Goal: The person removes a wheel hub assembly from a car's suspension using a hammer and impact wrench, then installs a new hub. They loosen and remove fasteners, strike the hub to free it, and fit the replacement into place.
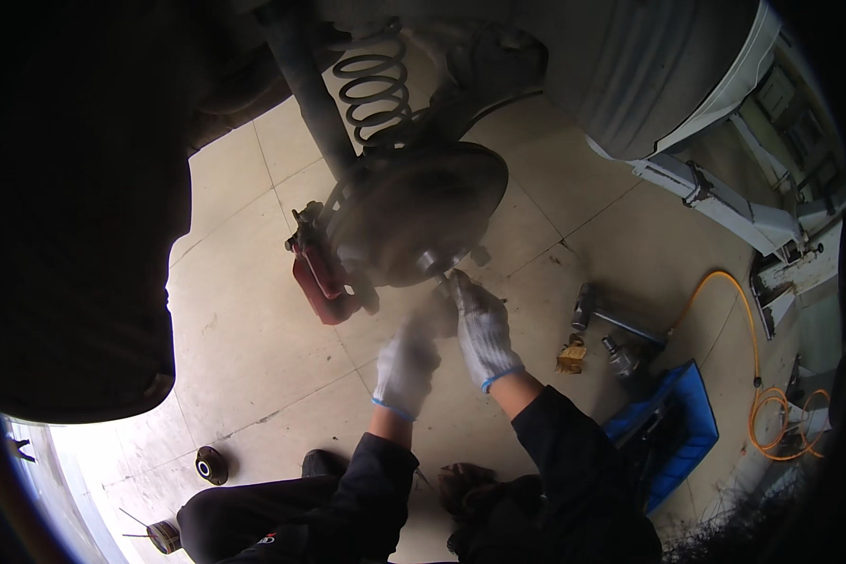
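Observation:
Under a raised vehicle, a dark brake disc (423, 211) hangs in front of me, with a shiny metal hub (428, 260) low on its face. My right hand (484, 324), in a white knit glove with a dark palm, is closed at the hub. Its fingertips pinch around a small metal end; what it is I cannot make out. Just left of it is my left hand (409, 362), gloved alike and smeared by motion, so its fingers and any hold are unclear. A red brake caliper (320, 282) hangs at the disc's left side.
Above are a coil spring (376, 89) and a shock absorber (315, 103). On the floor at right lie a hammer (583, 307), a yellow piece (571, 354), a power tool (622, 357), a blue tray (696, 404) and an orange hose (752, 320). A ring-shaped part (211, 465) rests at lower left.

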### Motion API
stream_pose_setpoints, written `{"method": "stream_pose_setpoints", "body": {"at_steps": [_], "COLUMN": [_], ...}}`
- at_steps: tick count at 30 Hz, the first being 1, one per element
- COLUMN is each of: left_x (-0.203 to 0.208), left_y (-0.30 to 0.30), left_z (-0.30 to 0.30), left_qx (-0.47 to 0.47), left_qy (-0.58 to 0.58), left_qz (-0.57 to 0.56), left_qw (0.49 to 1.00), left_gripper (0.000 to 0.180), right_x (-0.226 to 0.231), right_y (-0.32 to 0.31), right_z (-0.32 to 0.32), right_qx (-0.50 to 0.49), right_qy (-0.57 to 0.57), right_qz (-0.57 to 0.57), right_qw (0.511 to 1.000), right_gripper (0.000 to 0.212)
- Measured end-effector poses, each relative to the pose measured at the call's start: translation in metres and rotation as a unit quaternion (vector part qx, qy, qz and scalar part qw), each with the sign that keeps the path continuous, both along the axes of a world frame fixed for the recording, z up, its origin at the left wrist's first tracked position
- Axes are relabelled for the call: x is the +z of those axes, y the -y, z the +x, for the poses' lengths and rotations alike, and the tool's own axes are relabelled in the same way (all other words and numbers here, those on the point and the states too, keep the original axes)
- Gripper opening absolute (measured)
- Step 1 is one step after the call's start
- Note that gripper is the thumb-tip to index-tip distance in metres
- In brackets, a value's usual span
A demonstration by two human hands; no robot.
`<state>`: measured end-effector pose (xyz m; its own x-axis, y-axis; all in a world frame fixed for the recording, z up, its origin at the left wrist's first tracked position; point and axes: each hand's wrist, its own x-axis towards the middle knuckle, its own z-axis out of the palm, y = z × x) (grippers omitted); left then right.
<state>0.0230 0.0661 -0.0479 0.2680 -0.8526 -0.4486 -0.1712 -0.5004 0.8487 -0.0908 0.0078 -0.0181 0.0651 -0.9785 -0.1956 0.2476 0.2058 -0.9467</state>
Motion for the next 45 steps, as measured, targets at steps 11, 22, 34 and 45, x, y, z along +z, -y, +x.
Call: {"method": "stream_pose_setpoints", "body": {"at_steps": [11,22,34,45], "left_x": [0.017,0.025,-0.010,0.011], "left_y": [0.000,-0.001,-0.004,-0.001], "left_z": [-0.001,-0.002,-0.002,-0.007], "left_qx": [-0.020,0.168,0.025,-0.108], "left_qy": [0.165,-0.312,0.016,0.155], "left_qz": [-0.091,0.039,-0.180,0.040], "left_qw": [0.982,0.934,0.983,0.981], "left_gripper": [0.030,0.035,0.025,0.032], "right_x": [0.006,0.034,0.033,0.025], "right_y": [0.002,-0.008,0.003,-0.003], "right_z": [-0.002,0.002,-0.010,-0.011], "right_qx": [-0.001,0.007,-0.015,-0.002], "right_qy": [-0.097,-0.316,-0.486,-0.498], "right_qz": [0.016,-0.100,-0.331,-0.317], "right_qw": [0.995,0.944,0.809,0.807], "right_gripper": [0.046,0.037,0.034,0.030]}}
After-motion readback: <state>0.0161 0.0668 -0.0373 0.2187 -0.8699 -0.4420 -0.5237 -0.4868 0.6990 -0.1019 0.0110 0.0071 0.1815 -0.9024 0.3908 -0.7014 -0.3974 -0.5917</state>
